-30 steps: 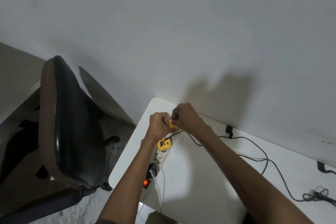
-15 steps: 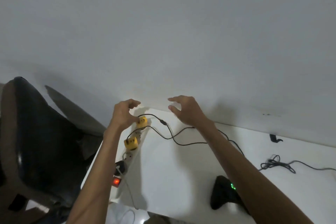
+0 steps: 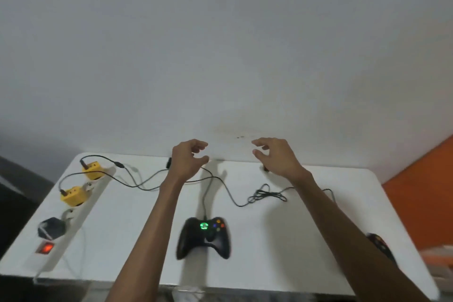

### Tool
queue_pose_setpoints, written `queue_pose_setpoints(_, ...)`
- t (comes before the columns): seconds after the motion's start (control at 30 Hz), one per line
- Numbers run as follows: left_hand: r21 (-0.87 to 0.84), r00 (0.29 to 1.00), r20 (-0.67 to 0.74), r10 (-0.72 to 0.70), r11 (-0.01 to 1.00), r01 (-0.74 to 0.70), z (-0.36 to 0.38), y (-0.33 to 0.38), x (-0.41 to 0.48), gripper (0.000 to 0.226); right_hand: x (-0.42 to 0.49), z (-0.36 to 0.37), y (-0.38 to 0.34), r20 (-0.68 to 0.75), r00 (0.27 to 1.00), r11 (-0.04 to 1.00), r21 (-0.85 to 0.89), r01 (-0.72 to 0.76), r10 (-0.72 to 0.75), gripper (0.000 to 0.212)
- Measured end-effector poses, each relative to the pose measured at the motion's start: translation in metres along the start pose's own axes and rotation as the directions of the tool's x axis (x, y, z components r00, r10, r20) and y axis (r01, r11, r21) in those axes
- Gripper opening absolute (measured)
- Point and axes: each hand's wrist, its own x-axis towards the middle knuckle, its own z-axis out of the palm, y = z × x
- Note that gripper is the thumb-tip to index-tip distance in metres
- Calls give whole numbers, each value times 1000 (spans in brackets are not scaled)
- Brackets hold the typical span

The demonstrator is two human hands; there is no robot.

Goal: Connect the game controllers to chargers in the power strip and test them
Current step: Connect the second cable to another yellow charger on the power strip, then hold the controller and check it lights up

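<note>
The surface (image 3: 282, 240) carries the strip (image 3: 81, 206) along its left edge, long axis running front to back, switch lit red. Two yellow chargers (image 3: 73, 195) sit plugged in, cables attached. The controller (image 3: 204, 236) lies centred near the front, handles toward the person, cable end toward the wall, light green. A second controller (image 3: 378, 245) lies half hidden at right. Left hand (image 3: 188, 162) and right hand (image 3: 277, 157) hover released, holding nothing. To test: grasp both handles squarely, leave cable slack, press each button.
</note>
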Motion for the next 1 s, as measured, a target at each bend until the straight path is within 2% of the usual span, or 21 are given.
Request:
queue_pose_setpoints(0.17, -15, 996, 82, -19, 1000, 21, 124, 60, -38, 29, -55, -68, 107, -29, 997, 998, 4, -68, 68, 35)
queue_pose_setpoints(0.43, 16, 937, 350, -28, 1000, 24, 278, 129, -97, 23, -144, -113, 243, -66, 963, 961, 108, -253, 261, 35)
queue_pose_setpoints(0.67, 83, 902, 405, -150, 988, 127, 355, 137, -134, 24, -189, -107, 302, -6, 909, 903, 118, -413, 417, 40)
queue_pose_setpoints(0.93, 167, 869, 414, -270, 961, 219, 394, 115, -177, 33, -225, -76, 338, 24, 817, 808, 136, -573, 576, 40)
queue_pose_setpoints(1.0, 197, 872, 391, -293, 953, 232, 400, 113, -186, 42, -232, -68, 344, 12, 805, 797, 133, -590, 594, 34)
